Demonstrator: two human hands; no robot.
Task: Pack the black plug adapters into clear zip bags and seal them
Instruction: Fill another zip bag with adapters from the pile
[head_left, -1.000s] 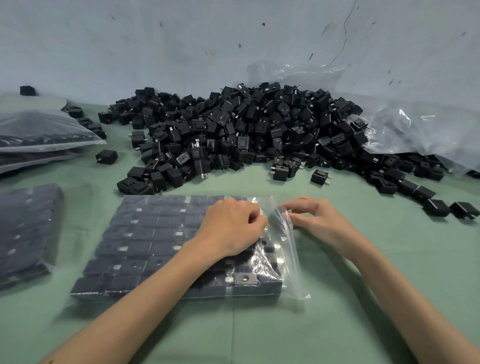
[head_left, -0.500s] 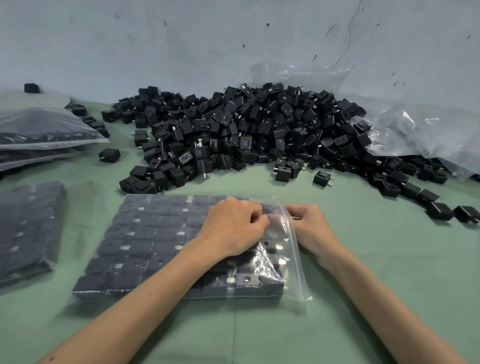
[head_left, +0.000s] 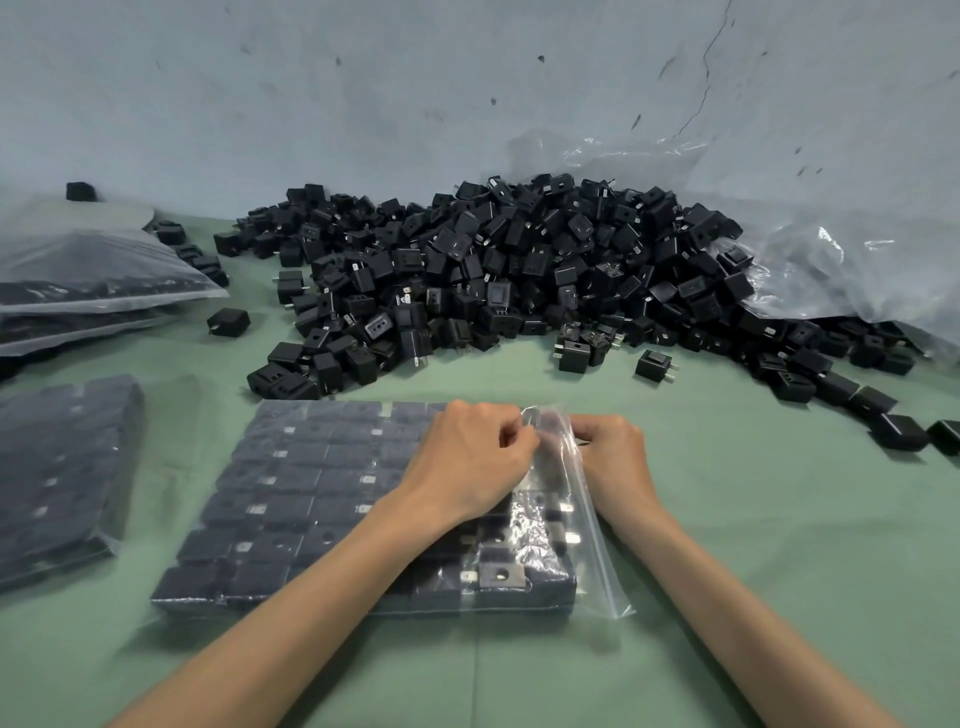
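A clear zip bag (head_left: 311, 499) lies flat on the green table in front of me, filled with neat rows of black plug adapters. Its mouth faces right, and the zip strip (head_left: 587, 519) runs along that edge. My left hand (head_left: 467, 462) rests on the bag's far right corner and pinches the top of the strip. My right hand (head_left: 613, 457) pinches the same spot from the right side. A big heap of loose black adapters (head_left: 519, 275) is piled against the wall behind the bag.
Filled bags lie at the left: one (head_left: 57, 478) next to the bag I hold, two stacked ones (head_left: 88, 270) further back. A crumpled large plastic sheet (head_left: 841, 275) sits at the right by the wall. Stray adapters (head_left: 655, 365) dot the green table (head_left: 779, 571).
My right hand has moved left and closed in on the bag's far corner, meeting my left hand at the zip strip. My left hand has stayed in place.
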